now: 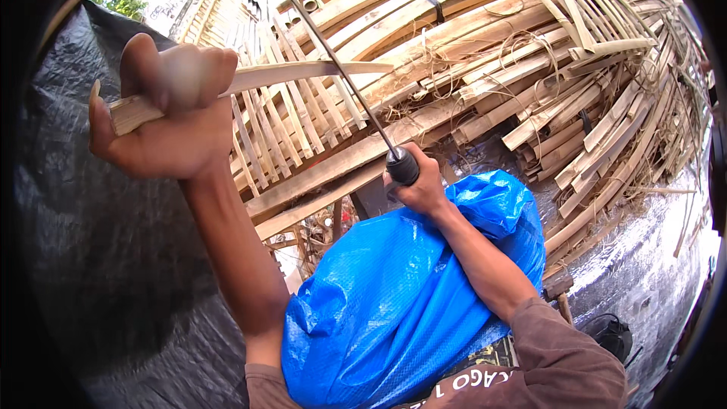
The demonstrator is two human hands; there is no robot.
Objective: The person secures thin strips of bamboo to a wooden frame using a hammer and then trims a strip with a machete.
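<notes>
My left hand point(170, 117) is raised at the left, its fingers wrapped round a flat bamboo strip point(284, 73). One end of that strip juts out past the thumb side; the other tapers away to the right. Around the black handle of a long, narrow-bladed knife point(328, 49) my right hand point(425, 185) is closed. The blade slants up and to the left, crossing over the strip near its tapered end. From this one view I cannot tell whether blade and strip touch. Motion blurs part of the left hand.
A blue tarp point(379, 280) covers my lap. Ahead lie stacked split bamboo lengths point(454, 38), some tied with black bands, and a row of thin slats point(291, 117). Loose fibre curls hang over the pile. Black plastic sheeting point(113, 257) hangs at left; silvery sheeting point(644, 257) lies right.
</notes>
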